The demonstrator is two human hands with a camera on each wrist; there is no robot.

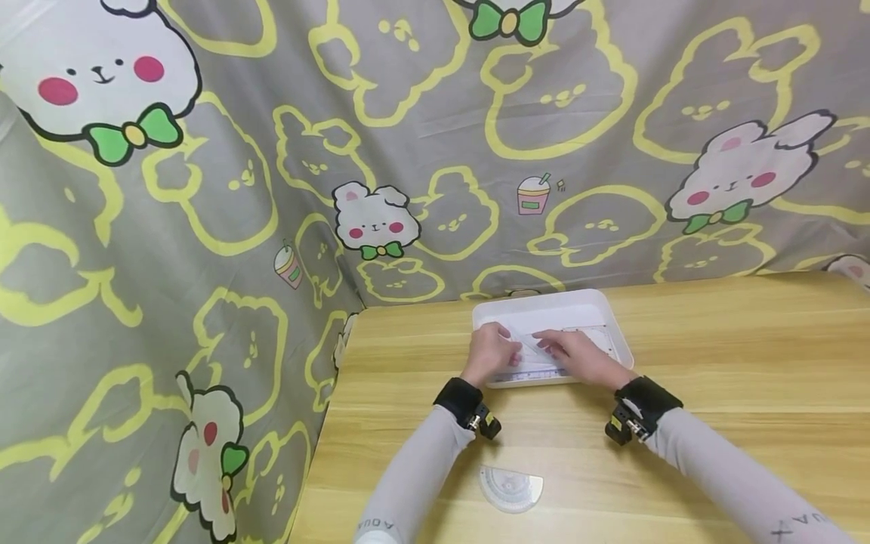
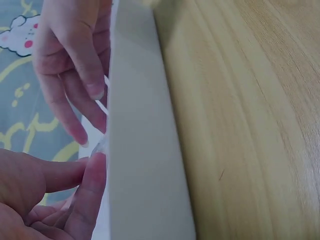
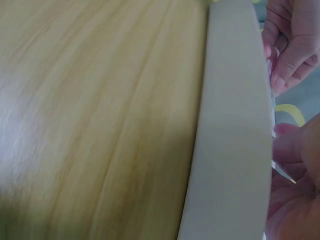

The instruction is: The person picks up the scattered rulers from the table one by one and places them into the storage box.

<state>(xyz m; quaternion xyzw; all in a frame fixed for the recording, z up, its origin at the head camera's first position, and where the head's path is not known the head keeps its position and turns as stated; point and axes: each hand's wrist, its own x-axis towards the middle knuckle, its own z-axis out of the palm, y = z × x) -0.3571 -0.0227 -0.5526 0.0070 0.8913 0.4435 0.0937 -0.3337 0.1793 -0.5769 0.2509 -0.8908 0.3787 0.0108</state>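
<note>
A white tray point(image 1: 615, 321) sits on the wooden table, and both hands are inside it over several clear plastic rulers point(image 1: 601, 338). My left hand point(image 1: 491, 351) is curled at the tray's left. Its thumb and forefinger point(image 2: 95, 167) pinch the edge of a clear set square point(image 1: 529, 349). My right hand point(image 1: 578, 357) reaches in from the right, its fingertips point(image 2: 90, 90) closed on the same clear piece. The tray's near wall point(image 2: 140, 150) point(image 3: 232, 125) hides most of the rulers in both wrist views.
A clear protractor point(image 1: 511, 489) lies on the table point(image 1: 734, 355) near the front edge, between my forearms. A grey cartoon-print cloth point(image 1: 272, 189) hangs behind and to the left of the table, close to the tray's far side.
</note>
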